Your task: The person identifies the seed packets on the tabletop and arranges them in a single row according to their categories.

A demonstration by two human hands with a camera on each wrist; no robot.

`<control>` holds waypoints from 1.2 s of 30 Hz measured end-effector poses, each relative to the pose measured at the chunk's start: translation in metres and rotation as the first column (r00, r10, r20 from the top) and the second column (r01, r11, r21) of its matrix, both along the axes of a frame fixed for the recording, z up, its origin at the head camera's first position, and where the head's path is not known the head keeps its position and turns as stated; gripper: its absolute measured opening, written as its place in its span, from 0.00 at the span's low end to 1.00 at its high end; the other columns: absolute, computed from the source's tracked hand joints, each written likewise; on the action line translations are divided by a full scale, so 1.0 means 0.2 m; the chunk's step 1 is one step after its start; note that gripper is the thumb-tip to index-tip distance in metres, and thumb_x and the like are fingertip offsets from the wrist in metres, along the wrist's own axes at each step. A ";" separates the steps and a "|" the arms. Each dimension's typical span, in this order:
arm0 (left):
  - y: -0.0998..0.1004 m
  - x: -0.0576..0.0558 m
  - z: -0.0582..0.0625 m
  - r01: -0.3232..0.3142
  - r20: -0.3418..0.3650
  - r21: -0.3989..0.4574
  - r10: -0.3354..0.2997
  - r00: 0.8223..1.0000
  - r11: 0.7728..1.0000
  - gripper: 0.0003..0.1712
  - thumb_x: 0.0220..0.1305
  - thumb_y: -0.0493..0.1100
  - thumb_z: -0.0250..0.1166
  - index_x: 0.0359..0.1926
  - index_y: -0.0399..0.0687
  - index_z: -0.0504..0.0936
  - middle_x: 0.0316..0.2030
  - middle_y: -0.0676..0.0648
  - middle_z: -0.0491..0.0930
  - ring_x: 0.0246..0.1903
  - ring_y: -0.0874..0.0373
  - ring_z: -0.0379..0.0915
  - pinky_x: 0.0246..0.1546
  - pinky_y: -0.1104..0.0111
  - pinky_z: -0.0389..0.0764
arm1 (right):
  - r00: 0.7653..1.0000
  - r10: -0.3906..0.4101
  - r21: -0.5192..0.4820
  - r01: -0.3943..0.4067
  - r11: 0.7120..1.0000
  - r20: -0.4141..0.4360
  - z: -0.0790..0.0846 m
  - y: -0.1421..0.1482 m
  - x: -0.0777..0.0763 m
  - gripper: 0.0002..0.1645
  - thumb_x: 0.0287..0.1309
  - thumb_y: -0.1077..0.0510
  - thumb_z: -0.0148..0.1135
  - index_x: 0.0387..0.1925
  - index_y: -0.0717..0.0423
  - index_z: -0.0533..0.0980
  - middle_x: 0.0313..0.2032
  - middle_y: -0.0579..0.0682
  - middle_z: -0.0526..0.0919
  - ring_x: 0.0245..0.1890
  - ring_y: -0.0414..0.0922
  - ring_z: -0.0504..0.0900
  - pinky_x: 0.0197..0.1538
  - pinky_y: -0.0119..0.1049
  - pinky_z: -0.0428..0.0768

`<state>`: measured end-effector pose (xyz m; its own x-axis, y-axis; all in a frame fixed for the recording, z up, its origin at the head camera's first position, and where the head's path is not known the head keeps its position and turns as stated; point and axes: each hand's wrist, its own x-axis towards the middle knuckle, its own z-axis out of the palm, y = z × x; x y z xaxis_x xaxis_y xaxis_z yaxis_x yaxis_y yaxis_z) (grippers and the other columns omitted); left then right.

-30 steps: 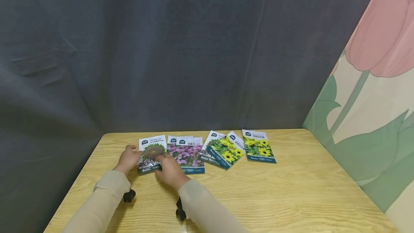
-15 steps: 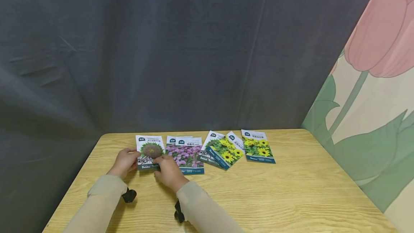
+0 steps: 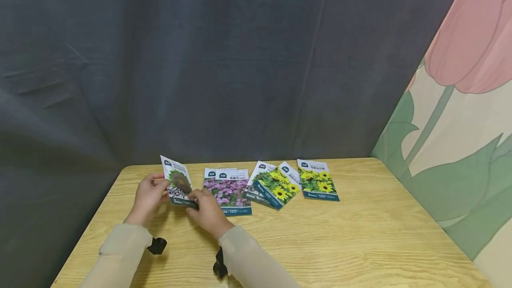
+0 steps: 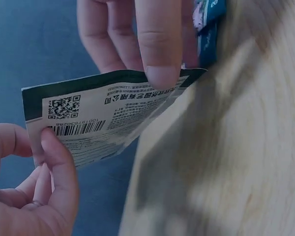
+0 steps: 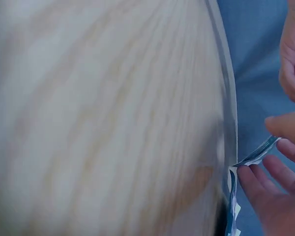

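Note:
A seed packet [image 3: 176, 179] with a dark-centred sunflower on its front stands tilted off the table at the left. My left hand [image 3: 146, 194] pinches its left edge. Thumb and fingers of my right hand [image 3: 210, 212] grip its lower right corner. In the left wrist view, the back of the packet [image 4: 98, 113] shows a QR code and a barcode, and the right thumb [image 4: 162, 76] lies on its dark band. Seen from the right wrist, the packet [image 5: 265, 150] is nearly edge-on beside my right hand [image 5: 280, 196].
Two overlapping purple-flower packets [image 3: 236, 192] lie just right of my hands. Farther right, a yellow-flower packet [image 3: 282, 186] partly covers another dark-sunflower packet [image 3: 256, 194]. One more yellow-flower packet [image 3: 318, 181] lies beyond them. A dark curtain [image 3: 240, 66] hangs behind the wooden table [image 3: 340, 243].
The dark-sunflower packet has gone from lying flat to raised and tilted, its left side higher. My left hand has moved left and up with it; the right hand has shifted slightly left.

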<state>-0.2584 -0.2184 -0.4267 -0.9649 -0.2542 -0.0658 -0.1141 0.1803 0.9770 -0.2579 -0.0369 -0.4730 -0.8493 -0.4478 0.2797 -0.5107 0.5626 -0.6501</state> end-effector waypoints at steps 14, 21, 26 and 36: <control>-0.04 0.13 0.04 0.014 -0.034 -0.024 -0.015 0.999 1.000 0.25 0.74 0.37 0.54 0.67 0.32 0.65 0.42 0.49 0.77 0.39 0.68 0.74 0.39 0.72 0.84 | 0.962 0.058 -0.312 0.030 0.950 0.268 0.00 0.04 0.05 0.29 0.55 0.59 0.77 0.58 0.51 0.77 0.56 0.49 0.73 0.51 0.44 0.79 0.49 0.31 0.83; -0.08 0.21 0.04 0.083 -0.023 0.006 -0.083 0.996 0.997 0.24 0.76 0.38 0.53 0.68 0.33 0.63 0.41 0.56 0.77 0.40 0.68 0.74 0.38 0.71 0.83 | 0.914 0.100 -0.375 0.060 0.925 0.393 0.04 0.08 0.11 0.51 0.51 0.59 0.80 0.74 0.49 0.64 0.64 0.47 0.72 0.46 0.40 0.74 0.45 0.33 0.80; -0.12 0.27 0.02 0.138 -0.001 0.021 -0.138 0.990 0.990 0.25 0.77 0.39 0.54 0.68 0.34 0.61 0.44 0.57 0.76 0.41 0.68 0.75 0.40 0.68 0.83 | 0.873 0.154 -0.433 0.070 0.899 0.462 0.04 0.10 0.15 0.58 0.52 0.57 0.80 0.79 0.50 0.56 0.64 0.46 0.72 0.44 0.38 0.75 0.44 0.34 0.79; -0.20 0.31 0.00 0.313 0.005 -0.005 -0.313 0.950 0.950 0.32 0.72 0.35 0.56 0.71 0.33 0.54 0.61 0.32 0.68 0.43 0.59 0.77 0.40 0.61 0.85 | 0.853 0.235 -0.580 0.093 0.809 0.465 0.02 0.12 0.22 0.40 0.65 0.66 0.64 0.75 0.61 0.60 0.54 0.53 0.73 0.30 0.37 0.77 0.33 0.36 0.84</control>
<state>-0.1968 -0.2582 -0.4274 -0.9958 0.0605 -0.0693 -0.0549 0.2133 0.9754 -0.2138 -0.0133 -0.4694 -0.9100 -0.4114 0.0516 -0.0499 -0.0150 -0.9986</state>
